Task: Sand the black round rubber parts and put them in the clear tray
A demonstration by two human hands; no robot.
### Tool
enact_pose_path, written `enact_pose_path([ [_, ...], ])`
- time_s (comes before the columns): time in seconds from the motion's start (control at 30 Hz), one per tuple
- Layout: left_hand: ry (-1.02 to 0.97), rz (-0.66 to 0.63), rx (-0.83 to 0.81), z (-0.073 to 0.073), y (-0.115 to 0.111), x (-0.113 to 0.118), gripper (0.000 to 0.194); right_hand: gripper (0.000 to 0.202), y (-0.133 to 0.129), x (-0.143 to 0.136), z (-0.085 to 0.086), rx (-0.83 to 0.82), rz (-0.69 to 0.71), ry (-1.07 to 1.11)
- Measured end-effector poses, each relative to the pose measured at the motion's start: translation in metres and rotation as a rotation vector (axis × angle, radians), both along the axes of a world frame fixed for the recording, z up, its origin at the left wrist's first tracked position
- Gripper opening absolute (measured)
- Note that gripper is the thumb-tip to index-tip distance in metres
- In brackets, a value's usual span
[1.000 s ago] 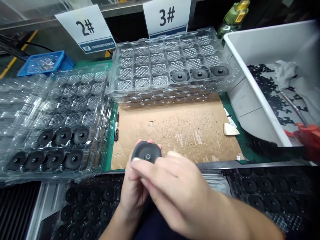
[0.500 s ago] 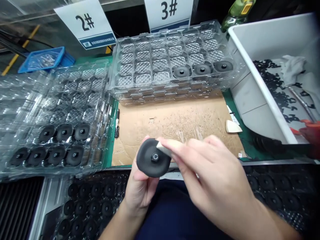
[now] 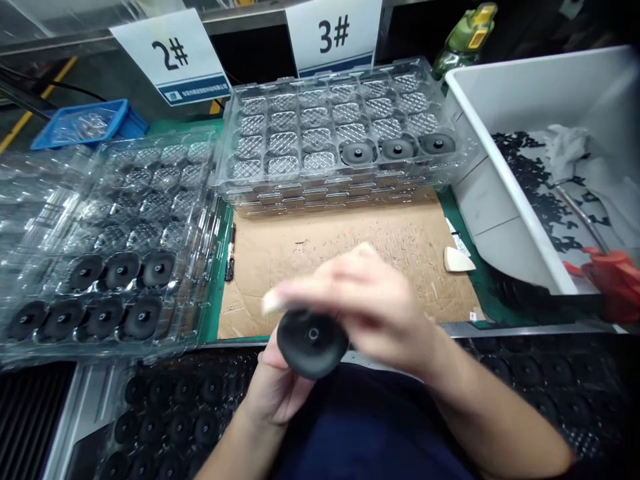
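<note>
A round black part [image 3: 313, 350] with a small ringed hub is gripped at its lower left edge by my left hand [image 3: 275, 390]. Above the part's upper edge, my right hand [image 3: 365, 300] is blurred by motion. Its fingers pinch a small off-white wedge [image 3: 271, 302], which sticks out past the fingertips to the left. Behind both hands lies a sheet of brown cardboard [image 3: 270, 243] on a green mat. Another off-white wedge [image 3: 457, 260] rests at the cardboard's right edge.
Clear trays [image 3: 300, 183] with three black parts stand behind the cardboard. More clear trays [image 3: 193, 267] are at the left, by a blue basket [image 3: 127, 120] and a black marker [image 3: 231, 253]. A white bin [image 3: 505, 180] stands right. Dark trays of parts lie below the bench edge.
My right hand has swung left and up across the top of the black part with the wedge. The part has tilted and sits slightly lower in my left hand. The camera view has shifted a little.
</note>
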State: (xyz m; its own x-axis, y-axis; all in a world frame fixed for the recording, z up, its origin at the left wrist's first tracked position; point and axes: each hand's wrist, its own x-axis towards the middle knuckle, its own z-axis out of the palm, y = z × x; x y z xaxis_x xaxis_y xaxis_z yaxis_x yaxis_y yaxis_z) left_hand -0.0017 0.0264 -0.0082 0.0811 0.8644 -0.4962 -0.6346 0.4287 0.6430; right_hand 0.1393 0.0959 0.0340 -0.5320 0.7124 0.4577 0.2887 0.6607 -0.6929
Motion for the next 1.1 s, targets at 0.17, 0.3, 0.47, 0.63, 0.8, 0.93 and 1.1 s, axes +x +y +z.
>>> enact_pose_path([
  [0.17,-0.380,-0.098,0.070,0.001,0.000,-0.009,0.046,0.026,0.018,0.024,-0.064,-0.417,-0.313,-0.066],
  [0.3,-0.438,-0.109,0.090,-0.005,-0.001,-0.012,0.046,0.026,-0.004,0.027,-0.116,-0.434,-0.298,-0.163],
  [0.47,-0.474,-0.110,0.098,-0.008,0.000,-0.011,0.051,0.028,-0.016,0.025,-0.134,-0.398,-0.321,-0.173],
  [0.63,-0.483,-0.078,0.037,-0.006,0.002,-0.013,0.049,0.028,-0.013,0.025,-0.142,-0.350,-0.366,-0.156],
  [0.8,-0.483,-0.031,-0.015,-0.011,0.000,-0.014,0.049,0.028,-0.019,0.025,-0.147,-0.332,-0.387,-0.138],
  [0.93,-0.462,0.004,-0.082,-0.013,0.000,-0.014,0.051,0.028,-0.018,0.026,-0.147,-0.350,-0.380,-0.115],
  [1.1,-0.437,0.021,-0.103,-0.012,0.001,-0.014,0.046,0.025,-0.009,0.031,-0.131,-0.428,-0.367,-0.064],
])
